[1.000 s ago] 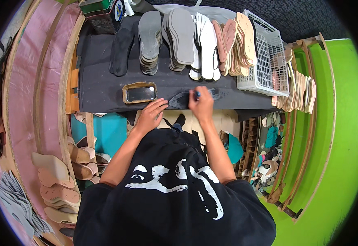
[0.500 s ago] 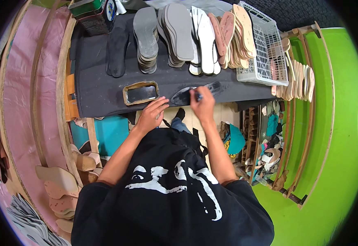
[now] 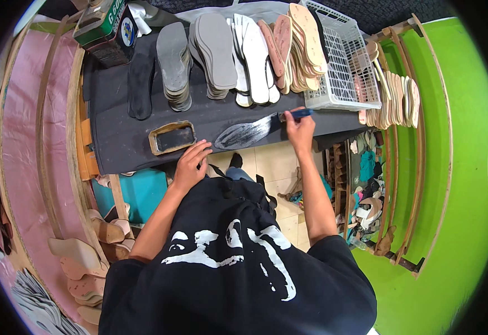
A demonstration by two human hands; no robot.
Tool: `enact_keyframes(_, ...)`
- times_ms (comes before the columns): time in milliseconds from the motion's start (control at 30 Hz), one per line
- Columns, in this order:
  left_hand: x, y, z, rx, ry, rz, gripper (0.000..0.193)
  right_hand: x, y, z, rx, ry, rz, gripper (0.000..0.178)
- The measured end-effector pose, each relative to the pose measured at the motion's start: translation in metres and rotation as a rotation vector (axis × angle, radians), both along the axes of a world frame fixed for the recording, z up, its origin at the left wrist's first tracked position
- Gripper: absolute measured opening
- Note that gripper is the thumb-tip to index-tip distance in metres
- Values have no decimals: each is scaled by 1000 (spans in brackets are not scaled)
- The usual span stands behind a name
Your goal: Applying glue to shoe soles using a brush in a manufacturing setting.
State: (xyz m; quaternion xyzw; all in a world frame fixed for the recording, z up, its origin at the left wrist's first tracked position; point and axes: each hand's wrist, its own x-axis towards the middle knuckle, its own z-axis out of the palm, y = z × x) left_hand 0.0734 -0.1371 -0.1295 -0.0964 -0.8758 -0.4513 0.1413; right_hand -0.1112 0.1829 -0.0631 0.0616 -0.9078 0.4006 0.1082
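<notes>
My right hand [image 3: 301,133] grips a paintbrush [image 3: 303,113] by its blue handle, its dark bristle end pointing left. The bristles are at the right end of a long black sole-shaped piece [image 3: 245,134] on the table, which carries a wet, whitish, shiny smear. My left hand [image 3: 192,164] lies on the table's near edge with its fingers stretched out, holding nothing. Just beyond those fingers stands a small rectangular tray [image 3: 155,142] with a brown crusted rim and dark contents. It cannot be told whether the left fingertips touch the black piece.
Across the back of the dark-covered table [image 3: 110,134] stand black soles [image 3: 141,84], grey sole stacks [image 3: 215,53], white soles [image 3: 253,61] and beige insoles [image 3: 306,44]. A white plastic crate [image 3: 341,103] is at right, a green-and-black metal can [image 3: 107,33] at far left. Wooden racks flank both sides.
My right hand has moved right with the brush, leaving a brighter wet streak on the black piece. The whole view has shifted, so the table's things sit further left.
</notes>
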Motion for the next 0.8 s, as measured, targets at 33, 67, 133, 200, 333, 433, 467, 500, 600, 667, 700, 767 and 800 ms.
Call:
enact_keyframes(33,-2,2,3,-4,6,-11,33,3,-2,-9,15,55,38,13)
enact_keyframes(67,-1,4,4,-8,-16,6,32,11,-13,-11,132,158,145,13)
enact_keyframes(133,2,8,7,-17,-38,30,32,41,-47,-7,107,235,402,26)
enact_keyframes(200,1,16,10,-39,-35,81,34,78,-70,-13,82,142,531,35)
enact_keyframes(333,1,29,11,-77,-89,164,38,88,-61,0,81,91,718,26)
enact_keyframes(433,0,38,13,-101,-72,213,41,46,-16,-9,-117,40,389,14)
enact_keyframes(467,1,41,13,-110,-80,237,42,33,0,-3,-111,-10,277,14)
enact_keyframes(500,-1,44,14,-117,-86,252,42,22,14,-1,-115,-11,279,14)
enact_keyframes(600,-2,56,16,-165,-107,300,47,7,30,-6,-25,33,220,15)
enact_keyframes(667,-2,64,15,-181,-128,342,47,18,16,-2,110,157,379,19)
enact_keyframes(700,-1,67,15,-191,-147,372,48,27,6,-1,252,286,524,25)
enact_keyframes(767,-3,74,12,-205,-147,395,48,53,-21,-5,205,223,674,33)
enact_keyframes(800,-4,76,10,-214,-143,407,49,62,-34,-6,143,213,753,32)
